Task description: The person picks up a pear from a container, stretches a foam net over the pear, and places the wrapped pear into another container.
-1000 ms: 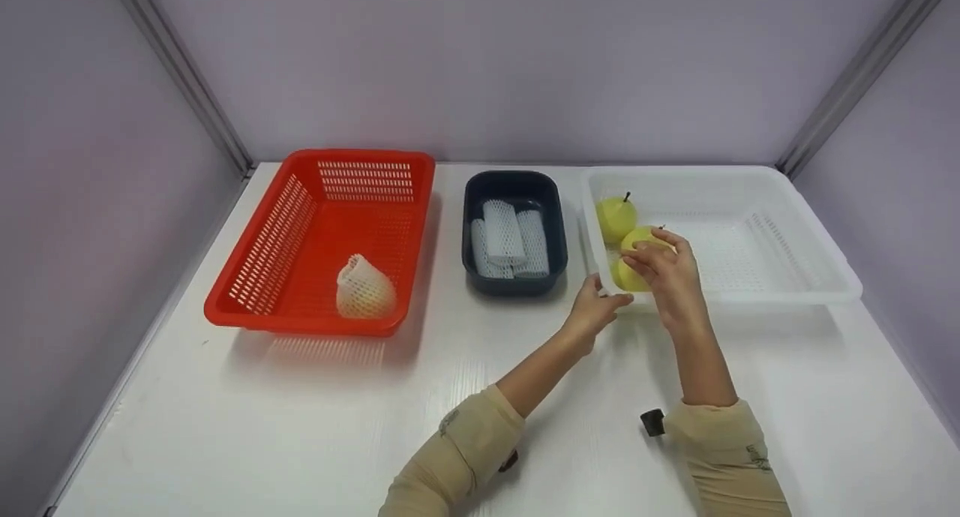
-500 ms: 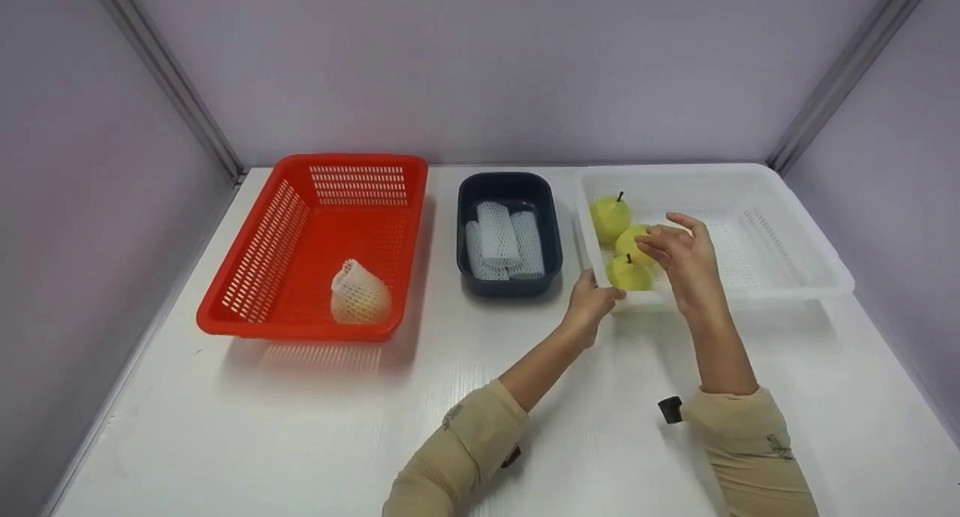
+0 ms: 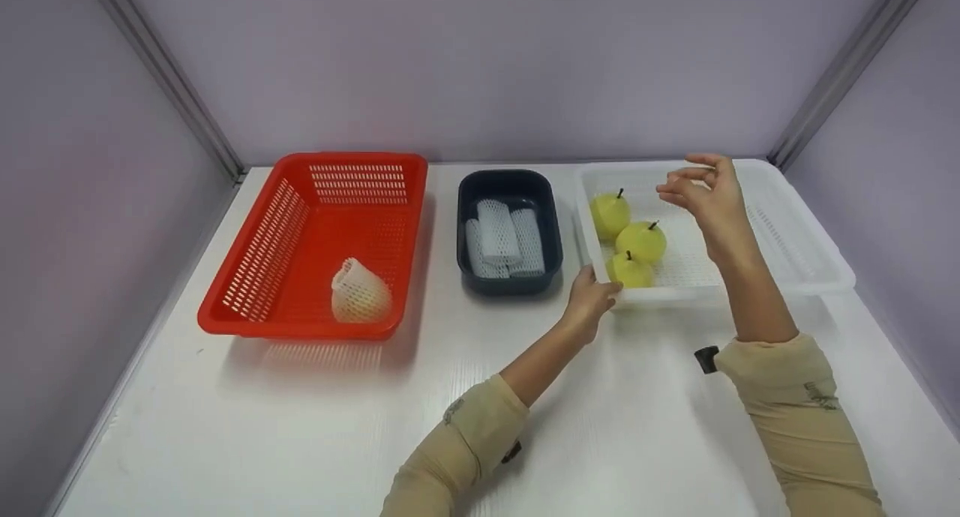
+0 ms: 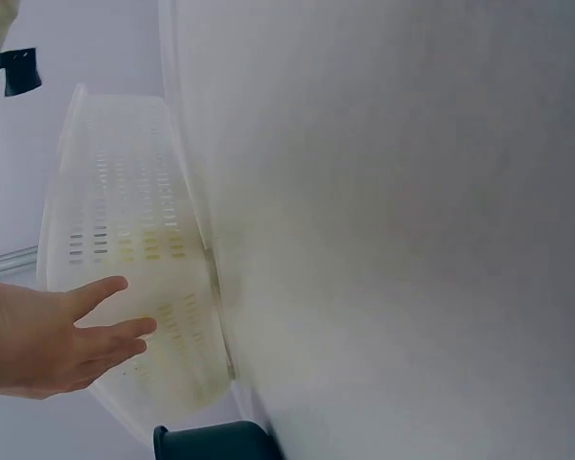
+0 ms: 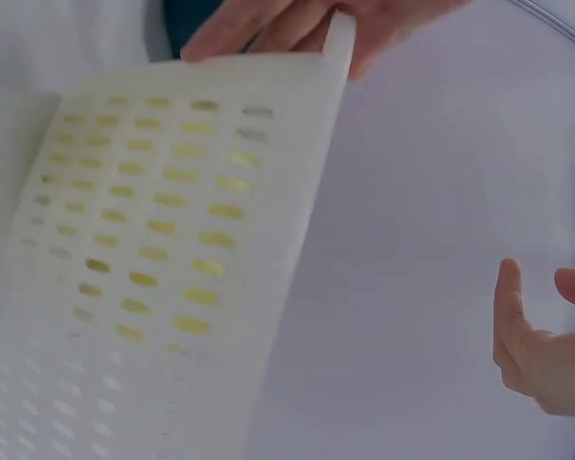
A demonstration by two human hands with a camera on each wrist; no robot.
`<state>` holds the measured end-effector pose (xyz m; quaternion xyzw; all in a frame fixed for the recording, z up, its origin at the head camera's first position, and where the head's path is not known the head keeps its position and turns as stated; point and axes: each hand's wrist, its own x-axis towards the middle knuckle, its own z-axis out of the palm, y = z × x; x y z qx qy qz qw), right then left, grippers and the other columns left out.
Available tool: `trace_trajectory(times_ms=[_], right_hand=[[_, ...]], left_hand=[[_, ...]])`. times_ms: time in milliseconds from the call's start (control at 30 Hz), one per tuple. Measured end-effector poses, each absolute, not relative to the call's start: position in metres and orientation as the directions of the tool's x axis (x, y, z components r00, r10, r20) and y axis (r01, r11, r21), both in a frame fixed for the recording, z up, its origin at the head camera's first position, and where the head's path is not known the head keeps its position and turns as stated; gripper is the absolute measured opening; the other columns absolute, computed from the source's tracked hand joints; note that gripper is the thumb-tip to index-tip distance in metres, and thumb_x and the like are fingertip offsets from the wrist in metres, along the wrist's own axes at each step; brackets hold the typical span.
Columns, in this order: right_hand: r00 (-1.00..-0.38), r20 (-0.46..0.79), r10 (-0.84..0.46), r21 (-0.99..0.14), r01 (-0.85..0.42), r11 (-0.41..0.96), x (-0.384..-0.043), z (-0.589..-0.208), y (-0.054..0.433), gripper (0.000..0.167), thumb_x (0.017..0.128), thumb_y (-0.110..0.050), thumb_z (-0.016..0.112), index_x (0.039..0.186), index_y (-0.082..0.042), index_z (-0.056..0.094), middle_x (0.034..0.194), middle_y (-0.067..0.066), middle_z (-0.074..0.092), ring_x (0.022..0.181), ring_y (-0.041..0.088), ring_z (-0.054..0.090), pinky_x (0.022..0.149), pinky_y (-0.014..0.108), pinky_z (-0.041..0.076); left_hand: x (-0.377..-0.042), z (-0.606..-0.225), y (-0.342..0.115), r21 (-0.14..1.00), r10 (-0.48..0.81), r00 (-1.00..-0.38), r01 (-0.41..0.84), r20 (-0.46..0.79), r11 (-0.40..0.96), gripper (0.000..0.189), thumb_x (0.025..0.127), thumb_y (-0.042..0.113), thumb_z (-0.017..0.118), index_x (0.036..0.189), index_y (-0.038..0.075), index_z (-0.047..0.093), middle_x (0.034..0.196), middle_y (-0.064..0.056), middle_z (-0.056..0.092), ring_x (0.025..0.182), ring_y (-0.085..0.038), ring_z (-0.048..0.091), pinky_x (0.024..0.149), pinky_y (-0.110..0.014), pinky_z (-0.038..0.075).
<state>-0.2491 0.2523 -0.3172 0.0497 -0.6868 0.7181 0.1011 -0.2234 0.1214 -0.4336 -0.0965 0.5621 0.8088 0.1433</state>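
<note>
Three containers stand on a white table (image 3: 240, 419). The white basket (image 3: 817, 286), at the right, contains three yellow-green pears (image 3: 641, 242), grouped against its left end wall; stems are visible. The dark blue bin (image 3: 510, 286), at the center, contains several white foam net sleeves (image 3: 498, 232), one lying on top of the others. The red basket (image 3: 345, 224), at the left, contains one net-wrapped fruit (image 3: 361, 296) in its near right corner.

The left hand (image 3: 589, 299) braces the near left corner of the white basket. Its thumb and fingers are spread apart and extended, bracketing the corner from outside; exact fingertip contact cannot be confirmed. The right hand (image 3: 709, 194) is raised above the white basket, unloaded, fingers loosely bent, with a clear gap between thumb and index finger.

The nearest pear is just inside the corner beside the left hand, with the basket wall between. All three pears are to the left of and below the right fingertips, apart from them.
</note>
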Motion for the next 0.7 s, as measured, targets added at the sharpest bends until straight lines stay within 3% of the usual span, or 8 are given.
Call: trace_trajectory(times_ms=[133,300,467,700], right_hand=[[-0.988,0.148,0.038,-0.946,-0.13,0.298,-0.268,-0.309,0.255,0.045,0.091,-0.008,0.053,0.128,0.004,0.03,0.106,0.012,0.046,0.088,0.014,0.057,0.08,0.023,0.047],[-0.997,0.026,-0.078,-0.794,-0.068,0.604,-0.291,-0.318,0.265,0.054,0.092,-0.019,0.054,0.132,0.006,0.028,0.121,0.022,0.041,0.109,0.032,0.047,0.089,0.041,0.041],[-0.981,-0.121,-0.149,-0.692,-0.024,0.721,-0.308,-0.34,0.275,0.058,0.09,-0.02,0.056,0.131,0.009,0.027,0.129,0.031,0.034,0.117,0.046,0.034,0.092,0.055,0.032],[-0.953,-0.251,-0.172,-0.666,0.041,0.744,-0.315,-0.368,0.283,0.07,0.089,-0.023,0.057,0.135,0.013,0.018,0.134,0.036,0.025,0.12,0.05,0.029,0.094,0.058,0.029]], left_hand=[[-0.223,-0.434,0.12,0.883,0.13,-0.939,-0.345,-0.319,-0.319,0.046,0.084,-0.006,0.055,0.128,-0.002,0.044,0.132,-0.015,0.045,0.117,-0.029,0.045,0.095,-0.041,0.038],[-0.223,-0.434,0.12,0.883,0.135,-0.941,-0.338,-0.311,-0.325,0.047,0.085,-0.006,0.055,0.13,-0.003,0.042,0.134,-0.016,0.043,0.118,-0.03,0.044,0.095,-0.041,0.038],[-0.223,-0.433,0.12,0.884,0.13,-0.941,-0.339,-0.313,-0.322,0.047,0.085,-0.006,0.054,0.13,-0.002,0.041,0.134,-0.016,0.042,0.119,-0.031,0.043,0.096,-0.041,0.037],[-0.222,-0.433,0.12,0.886,0.134,-0.938,-0.347,-0.32,-0.309,0.047,0.086,-0.005,0.054,0.132,0.0,0.041,0.136,-0.014,0.041,0.122,-0.03,0.04,0.097,-0.041,0.036]])
